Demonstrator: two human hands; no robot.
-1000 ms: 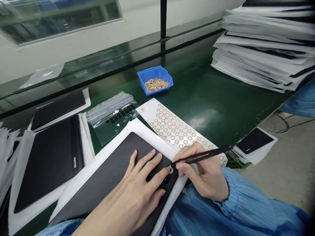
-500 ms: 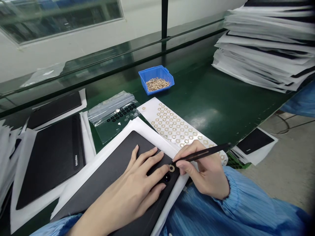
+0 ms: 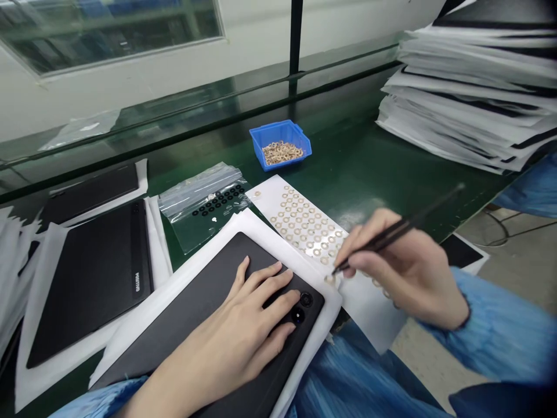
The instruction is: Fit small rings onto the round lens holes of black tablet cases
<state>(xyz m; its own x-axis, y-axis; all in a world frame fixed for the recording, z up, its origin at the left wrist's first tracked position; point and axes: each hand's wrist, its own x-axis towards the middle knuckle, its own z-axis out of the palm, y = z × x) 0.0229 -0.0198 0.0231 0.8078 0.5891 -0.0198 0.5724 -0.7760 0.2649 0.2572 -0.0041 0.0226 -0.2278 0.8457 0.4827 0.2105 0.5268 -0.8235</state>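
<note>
My left hand lies with fingers spread on the back of a black tablet, which rests on white wrapping paper. Its forefinger is beside the upper of two round camera spots near the tablet's corner. In my right hand is a pair of black tweezers, pinched by thumb and fingers. At the tweezer tips, off the tablet's edge, is a small tan ring, slightly blurred. Beneath that hand lies a white sheet with rows of similar rings.
A blue bin of loose tan rings stands behind the sheet. Left of it lies a clear zip bag with black rings. Other tablets on paper lie at left. A tall paper-wrapped stack stands at right.
My right hand with the tweezers has moved right, away from the camera spots. The tan ring that was over the upper spot is now at the tweezer tips. My left hand stays put.
</note>
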